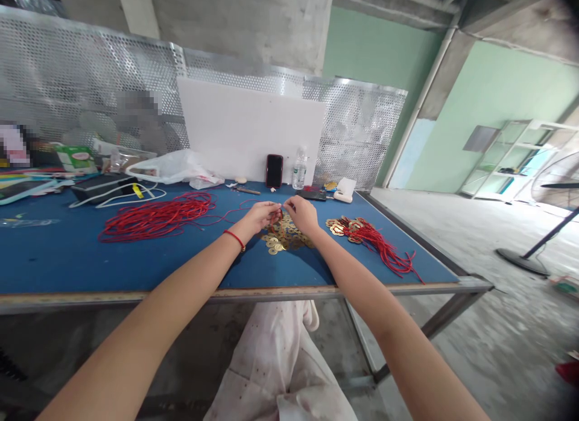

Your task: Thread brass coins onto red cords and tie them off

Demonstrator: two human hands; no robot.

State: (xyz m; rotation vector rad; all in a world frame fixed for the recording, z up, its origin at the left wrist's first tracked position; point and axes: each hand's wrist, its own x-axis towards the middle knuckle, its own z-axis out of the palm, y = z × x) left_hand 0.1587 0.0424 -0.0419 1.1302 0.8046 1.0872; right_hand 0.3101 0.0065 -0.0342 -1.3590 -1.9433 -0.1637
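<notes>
Both hands (260, 219) (302, 215) pinch one red cord (279, 212) above a brass coin pile (283, 237), between two red bundles (156, 217) (371, 246) near the bench edge (226, 296).

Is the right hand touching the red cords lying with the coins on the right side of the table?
Apart: the head view shows blue tabletop between the right hand and the red cords.

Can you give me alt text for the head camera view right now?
A person's bare left hand and right hand pinch a thin red cord above a pile of round brass coins on a blue-topped workbench. A loose heap of red cord lies left; brass coins with trailing red cords lie right.
</notes>
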